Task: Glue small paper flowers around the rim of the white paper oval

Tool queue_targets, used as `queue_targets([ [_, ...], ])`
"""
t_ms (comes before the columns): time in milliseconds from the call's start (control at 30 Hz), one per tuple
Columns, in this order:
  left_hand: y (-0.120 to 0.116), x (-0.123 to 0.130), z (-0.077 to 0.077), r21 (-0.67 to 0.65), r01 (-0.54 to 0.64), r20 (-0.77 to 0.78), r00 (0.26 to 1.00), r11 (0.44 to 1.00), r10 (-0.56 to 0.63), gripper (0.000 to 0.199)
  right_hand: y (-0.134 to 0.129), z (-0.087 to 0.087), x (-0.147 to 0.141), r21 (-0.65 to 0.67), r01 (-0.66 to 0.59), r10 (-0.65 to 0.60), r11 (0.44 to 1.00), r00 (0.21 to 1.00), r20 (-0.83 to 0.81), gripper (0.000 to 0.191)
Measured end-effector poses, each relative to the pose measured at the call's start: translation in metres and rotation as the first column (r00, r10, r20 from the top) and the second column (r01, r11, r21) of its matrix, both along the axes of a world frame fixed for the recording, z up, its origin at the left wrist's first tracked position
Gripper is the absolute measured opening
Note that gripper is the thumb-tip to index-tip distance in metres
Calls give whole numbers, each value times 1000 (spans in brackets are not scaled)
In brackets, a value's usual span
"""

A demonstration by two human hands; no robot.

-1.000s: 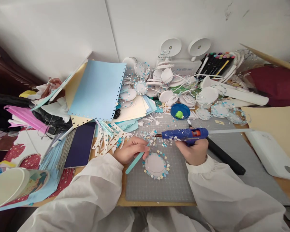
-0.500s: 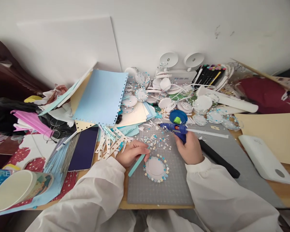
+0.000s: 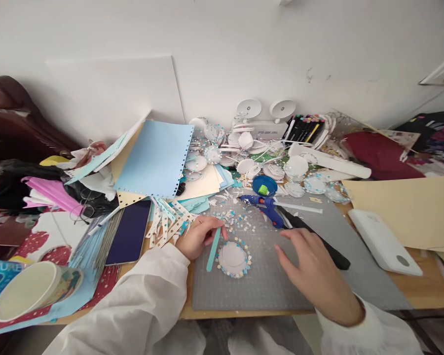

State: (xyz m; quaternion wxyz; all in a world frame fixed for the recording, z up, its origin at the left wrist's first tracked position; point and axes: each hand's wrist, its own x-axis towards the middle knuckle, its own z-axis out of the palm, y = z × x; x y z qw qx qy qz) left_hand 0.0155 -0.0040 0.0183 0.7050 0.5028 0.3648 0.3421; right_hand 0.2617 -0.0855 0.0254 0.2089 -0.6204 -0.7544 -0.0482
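Observation:
Between the thumb and fingers of my left hand is a flat turquoise stick, slanting down towards the mat. Just right of it lies a round white disc, its rim ringed with small blue, white and cream stars. My right hand hovers over the right part of the grey cutting mat, fingers apart and holding nothing. Beyond its fingertips a blue glue gun lies on its side, a white glue stick poking from its back. Loose paper stars are scattered behind the disc.
Many decorated white discs are heaped at the back. A blue lid stands behind the glue gun. To the right are a black bar and a white power bank; to the left, a phone and a paper cup.
My right hand has let go of the glue gun, which now rests on the mat, and has drawn back towards me. The turquoise stick in my left hand has tilted more upright.

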Motion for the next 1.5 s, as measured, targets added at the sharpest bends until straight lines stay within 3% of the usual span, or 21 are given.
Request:
queue_targets([
  [133,-16,14,20,-71,-158,46,986,985,161,38,-13,29,-22,125,-334,348,934,932,-103,27],
  [267,-39,26,33,-132,-193,98,973,972,207,46,8,31,-48,324,-533,580,782,812,-64,34],
  [433,-56,28,38,-36,-285,50,957,958,287,55,31,20,-62,528,-582,676,619,737,21,26],
  [600,-58,33,40,-19,-302,-24,953,953,302,53,45,11,-60,580,-661,774,476,628,81,22],
  [667,-56,33,39,48,-278,-102,954,959,282,55,49,4,-57,607,-590,787,532,609,-98,24],
  [733,-52,28,36,148,-265,-209,933,953,292,50,52,-5,-56,594,-443,722,672,572,-389,25],
  [800,-45,19,29,271,-246,-318,890,931,327,38,52,-11,-55,508,-294,584,810,479,-655,20],
  [900,-32,1,16,388,3,-496,844,922,206,33,52,-16,-58,360,-221,417,906,329,-847,7],
  [1000,-18,-12,6,315,337,-600,795,887,-89,24,54,-17,-61,290,-243,355,926,291,-889,3],
  [1100,-5,-14,2,272,492,-546,786,827,-289,22,57,-18,-62,259,-271,337,927,300,-892,9],
  [1267,10,-9,-2,197,466,-357,854,863,-379,29,61,-22,-65,173,-329,266,928,261,-928,12],
  [1500,9,-15,-11,215,447,-312,874,868,-372,34,62,-24,-68,63,-387,141,920,176,-974,14],
])
